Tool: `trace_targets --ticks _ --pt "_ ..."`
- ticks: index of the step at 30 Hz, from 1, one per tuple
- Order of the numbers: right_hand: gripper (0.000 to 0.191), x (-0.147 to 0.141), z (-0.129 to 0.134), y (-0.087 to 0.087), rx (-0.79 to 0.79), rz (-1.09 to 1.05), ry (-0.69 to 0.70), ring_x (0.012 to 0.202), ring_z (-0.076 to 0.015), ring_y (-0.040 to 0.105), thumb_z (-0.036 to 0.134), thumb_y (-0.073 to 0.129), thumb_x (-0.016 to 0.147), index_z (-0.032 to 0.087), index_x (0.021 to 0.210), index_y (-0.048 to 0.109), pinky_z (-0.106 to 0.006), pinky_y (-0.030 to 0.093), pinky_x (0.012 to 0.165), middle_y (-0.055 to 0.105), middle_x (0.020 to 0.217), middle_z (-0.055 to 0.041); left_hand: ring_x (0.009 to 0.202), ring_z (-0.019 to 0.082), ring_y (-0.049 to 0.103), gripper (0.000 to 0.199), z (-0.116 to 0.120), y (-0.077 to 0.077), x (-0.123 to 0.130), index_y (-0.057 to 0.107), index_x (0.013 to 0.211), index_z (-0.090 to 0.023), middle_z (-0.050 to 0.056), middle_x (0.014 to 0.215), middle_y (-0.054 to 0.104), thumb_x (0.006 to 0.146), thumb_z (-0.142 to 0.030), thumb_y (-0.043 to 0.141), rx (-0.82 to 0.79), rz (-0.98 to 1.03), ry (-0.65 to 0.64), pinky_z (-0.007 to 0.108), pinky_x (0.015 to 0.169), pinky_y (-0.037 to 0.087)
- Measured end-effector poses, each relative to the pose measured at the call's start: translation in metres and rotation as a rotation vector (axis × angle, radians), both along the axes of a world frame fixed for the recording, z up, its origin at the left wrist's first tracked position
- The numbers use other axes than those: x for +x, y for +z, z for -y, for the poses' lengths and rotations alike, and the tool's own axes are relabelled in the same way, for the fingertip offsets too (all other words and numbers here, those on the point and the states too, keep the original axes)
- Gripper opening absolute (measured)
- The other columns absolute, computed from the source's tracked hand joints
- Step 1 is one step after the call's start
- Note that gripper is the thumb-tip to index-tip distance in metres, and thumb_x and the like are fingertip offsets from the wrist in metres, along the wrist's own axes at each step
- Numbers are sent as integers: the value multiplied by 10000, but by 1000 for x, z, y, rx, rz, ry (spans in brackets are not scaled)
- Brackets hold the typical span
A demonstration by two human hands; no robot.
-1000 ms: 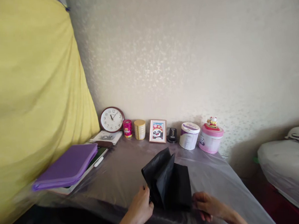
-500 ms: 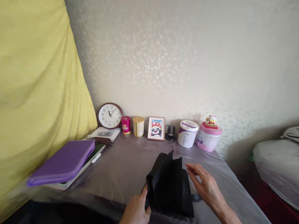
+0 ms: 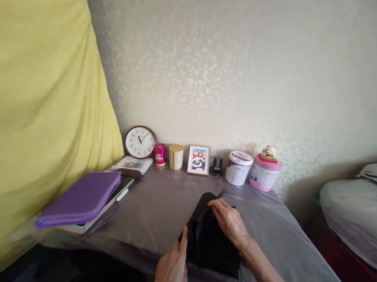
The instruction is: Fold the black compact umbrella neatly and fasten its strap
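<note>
Black folded fabric is at the table's near edge, btwn the person's hands, long axis running roughly away from the body w/ a slant; can't tell if it's all resting flat. L hand is at its left side, fingers closed on that edge, so the fabric lies just R of that grip. R hand reaches over the right side, fingertips pinching the upper fold; it's nearer the far end. Framed panda picture stands beyond.
</note>
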State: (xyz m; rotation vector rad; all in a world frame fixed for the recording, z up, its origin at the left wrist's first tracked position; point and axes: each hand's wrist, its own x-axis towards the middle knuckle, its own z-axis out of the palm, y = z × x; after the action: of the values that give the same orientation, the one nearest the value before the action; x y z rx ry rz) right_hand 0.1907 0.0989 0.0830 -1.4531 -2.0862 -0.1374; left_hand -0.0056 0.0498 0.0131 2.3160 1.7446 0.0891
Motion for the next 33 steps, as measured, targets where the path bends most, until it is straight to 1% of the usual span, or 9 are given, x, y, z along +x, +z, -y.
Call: trace_targets --ticks 4,9,14,17,19,23,25,30,33 --pt "239 -17 -17 -5 -8 -8 -6 735 -105 614 211 345 914 237 976 575 -180 444 625 607 912 -20 787 169 633 787 7 1 6 104 1406 -220 94 1051 583 705 57 334 21 -86 -22 249 677 484" --pt "185 -34 -36 -38 -18 145 -53 775 -117 577 201 401 904 241 912 581 -180 412 618 590 868 -15 801 167 634 737 10 -8 12 264 1371 -242 87 1080 582 705 68 312 64 -141 -70 232 657 496" --pt "149 -40 -42 -59 -7 291 -76 802 -149 545 198 430 893 229 858 572 -214 405 643 585 835 -17 780 164 635 711 11 -22 9 252 1378 -174 102 1073 594 705 19 369 73 -89 -86 213 641 495" --pt "140 -40 -43 -59 -11 299 -65 791 -146 538 206 434 894 234 865 568 -214 399 633 582 827 -10 925 203 608 579 13 -19 3 300 1359 -125 151 1180 547 786 -97 381 106 -31 -60 245 715 499" --pt "149 -40 -43 -58 -16 300 -54 788 -143 536 210 428 897 235 866 571 -214 398 634 582 823 -8 1078 245 529 531 13 -11 1 351 1337 -146 161 1310 444 808 -162 395 166 -14 -50 297 816 476" --pt "176 -40 -45 -59 -12 299 -39 778 -143 536 207 411 902 233 852 578 -217 403 644 587 817 -8 1052 238 528 757 10 3 5 165 1387 -331 69 1480 140 728 -114 470 183 24 -136 353 821 471" --pt "183 -39 -47 -60 -10 295 -33 775 -147 539 204 407 901 234 851 581 -220 407 641 594 810 -8 1045 228 529 856 6 4 10 85 1389 -358 42 1492 39 684 -63 471 140 36 -174 331 803 479" --pt "178 -37 -44 -60 0 185 11 794 -152 565 218 412 901 219 927 587 -236 439 695 630 822 -19 972 185 573 883 1 -4 18 20 1390 -328 68 1485 67 664 42 358 47 -15 -157 287 756 495" --pt "216 -36 -29 -56 -12 69 139 845 -137 577 230 383 914 209 961 592 -243 448 776 648 883 -27 905 183 604 880 2 -5 20 25 1391 -312 102 1477 106 662 49 359 16 -59 -151 285 721 505"
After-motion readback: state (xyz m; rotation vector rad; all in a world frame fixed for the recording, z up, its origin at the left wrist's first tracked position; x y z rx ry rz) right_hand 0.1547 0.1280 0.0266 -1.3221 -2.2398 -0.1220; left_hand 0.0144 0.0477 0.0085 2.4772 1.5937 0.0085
